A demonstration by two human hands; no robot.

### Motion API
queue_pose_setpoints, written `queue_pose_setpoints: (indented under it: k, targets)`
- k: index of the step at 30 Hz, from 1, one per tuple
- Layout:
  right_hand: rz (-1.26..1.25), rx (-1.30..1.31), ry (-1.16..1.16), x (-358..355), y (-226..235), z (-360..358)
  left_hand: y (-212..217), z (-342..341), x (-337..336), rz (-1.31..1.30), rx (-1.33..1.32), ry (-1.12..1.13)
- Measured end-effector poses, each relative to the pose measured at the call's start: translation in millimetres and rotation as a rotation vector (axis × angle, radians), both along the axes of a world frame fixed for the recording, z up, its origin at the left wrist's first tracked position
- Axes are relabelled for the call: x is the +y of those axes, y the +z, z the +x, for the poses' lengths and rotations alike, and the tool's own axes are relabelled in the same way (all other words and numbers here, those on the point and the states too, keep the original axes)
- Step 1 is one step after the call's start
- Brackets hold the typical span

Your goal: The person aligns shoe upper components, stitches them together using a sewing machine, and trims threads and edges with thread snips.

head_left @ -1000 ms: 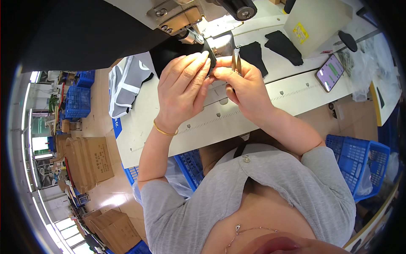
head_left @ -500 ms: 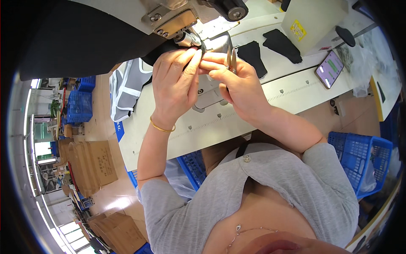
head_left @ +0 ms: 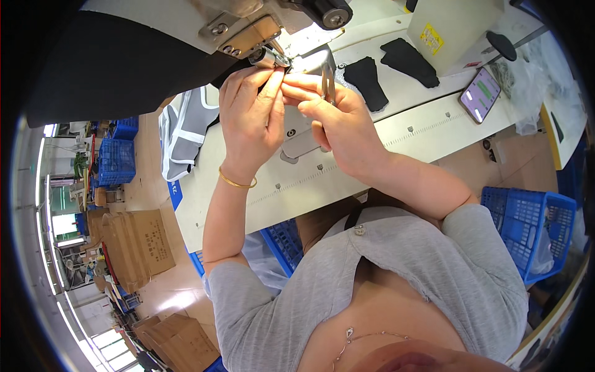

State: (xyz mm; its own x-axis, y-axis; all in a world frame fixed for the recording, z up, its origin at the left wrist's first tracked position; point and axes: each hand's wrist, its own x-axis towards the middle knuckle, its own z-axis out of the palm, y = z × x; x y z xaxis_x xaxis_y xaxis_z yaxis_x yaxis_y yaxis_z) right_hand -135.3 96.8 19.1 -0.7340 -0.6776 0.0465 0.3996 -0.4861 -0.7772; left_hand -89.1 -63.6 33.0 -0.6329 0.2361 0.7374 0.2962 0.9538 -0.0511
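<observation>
Just below the needle area of a sewing machine (head_left: pixel 251 38), my left hand (head_left: pixel 253 121) has its fingers pressed together at the edge of black fabric (head_left: pixel 227 74). The fingers hide most of what they pinch. Close beside it, my right hand (head_left: pixel 350 127) is closed around small metal thread snips (head_left: pixel 328 87), their blades pointing up and away from me. Its extended fingertips meet the left fingertips near the presser foot (head_left: pixel 268 57).
Two black cut pieces, one nearer (head_left: pixel 367 84) and one farther (head_left: pixel 409 62), lie right of the needle. A phone (head_left: pixel 480 95) rests on the table (head_left: pixel 248 214). Grey fabric with white trim (head_left: pixel 186 136) hangs at the left edge. Blue crates (head_left: pixel 527 226) and cardboard boxes (head_left: pixel 139 248) stand around.
The view has shifted slightly. Both hands stay together by the needle, with the snips still in my right hand; little else differs.
</observation>
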Motion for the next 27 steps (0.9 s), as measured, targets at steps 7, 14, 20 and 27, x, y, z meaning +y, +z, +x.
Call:
queue_pose_setpoints:
  k: [7, 14, 20, 27]
  targets:
    - [0.124, 0.356, -0.144, 13, -19, -4, 23, -12, -68, 0.867, 0.129, 0.048]
    - [0.054, 0.689, -0.087, -1, -22, 5, 17, -52, -106, -0.017, -0.571, 0.164]
    - [0.026, 0.690, 0.046, -5, -26, -3, 41, -44, -74, -0.007, -0.922, 0.188]
    - [0.193, 0.946, -0.238, 21, -25, -7, 46, 16, -27, 0.514, -1.113, 0.345]
